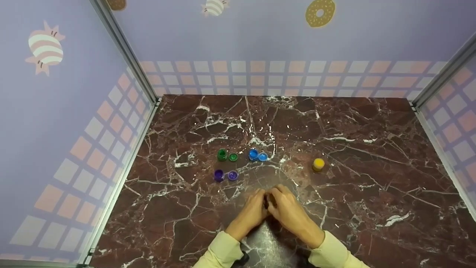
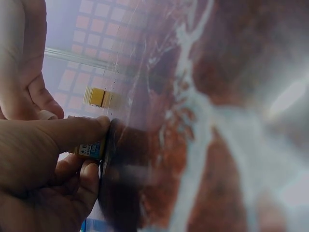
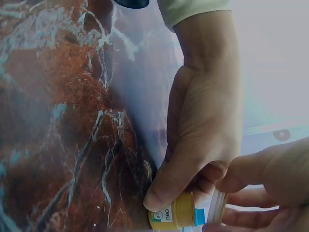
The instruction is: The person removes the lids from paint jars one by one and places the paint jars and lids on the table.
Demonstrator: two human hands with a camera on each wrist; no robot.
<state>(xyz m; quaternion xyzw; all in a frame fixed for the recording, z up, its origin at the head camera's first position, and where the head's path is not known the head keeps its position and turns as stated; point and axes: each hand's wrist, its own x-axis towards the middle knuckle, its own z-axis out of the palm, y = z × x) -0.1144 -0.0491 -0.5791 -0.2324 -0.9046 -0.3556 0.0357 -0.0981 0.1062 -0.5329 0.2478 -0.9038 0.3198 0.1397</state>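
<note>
Near the front edge of the table, both hands are close together and busy with one small paint jar; the left hand pinches the held jar, which looks yellow in the wrist views; the right hand pinches a pale lid by its rim, just beside the jar's mouth.

Three jars look done: the green jar, the blue jar and the purple jar are open, each with its own lid next to it (the green lid, blue lid and purple lid); the held jar seems to be just about open too; its lid is not set down yet, and the far yellow jar, off to the right, has its top on, so that one looks left to do.

From above, the fingers hide nearly all of the held jar, and only a dark bit peeks out; its paint cannot be seen, and the tiny label words are hard to read.
</note>
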